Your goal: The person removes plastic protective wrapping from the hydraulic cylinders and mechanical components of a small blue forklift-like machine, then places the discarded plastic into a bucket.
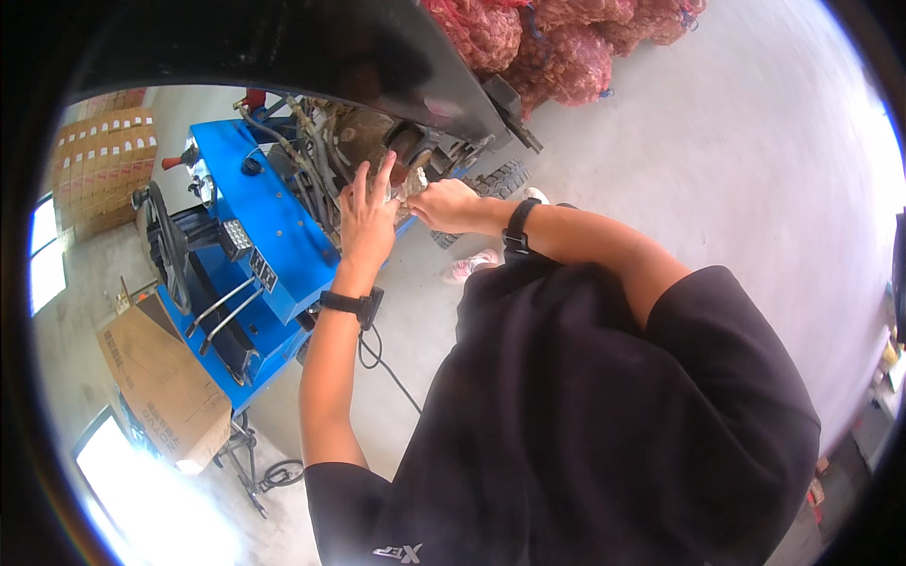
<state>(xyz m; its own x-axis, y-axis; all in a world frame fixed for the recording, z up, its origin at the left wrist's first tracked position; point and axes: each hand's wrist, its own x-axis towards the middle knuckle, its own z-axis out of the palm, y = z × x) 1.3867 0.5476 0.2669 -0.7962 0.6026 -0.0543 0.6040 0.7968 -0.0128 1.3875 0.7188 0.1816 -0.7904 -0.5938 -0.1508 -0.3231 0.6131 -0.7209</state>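
**Two bare hands at exposed machinery under a dark panel**

A blue machine (260, 193) stretches left of my grip. A black panel (311, 52) overhangs beyond my hands; its support is hidden, and if that slipped, the panel could drop on them. Grimy metal parts (363, 135) sit just past my fingertips; a sliding finger could scrape on an edge. Hoses (304, 162) run to the left. My left hand (368, 212) is spread, fingers extended; its wrist strap (347, 306) could snag if it strays into the hoses. My right hand (448, 206) curls beside a small pale piece (418, 177); I cannot tell whether it grips it. A loose hold could let the piece fall among the parts.
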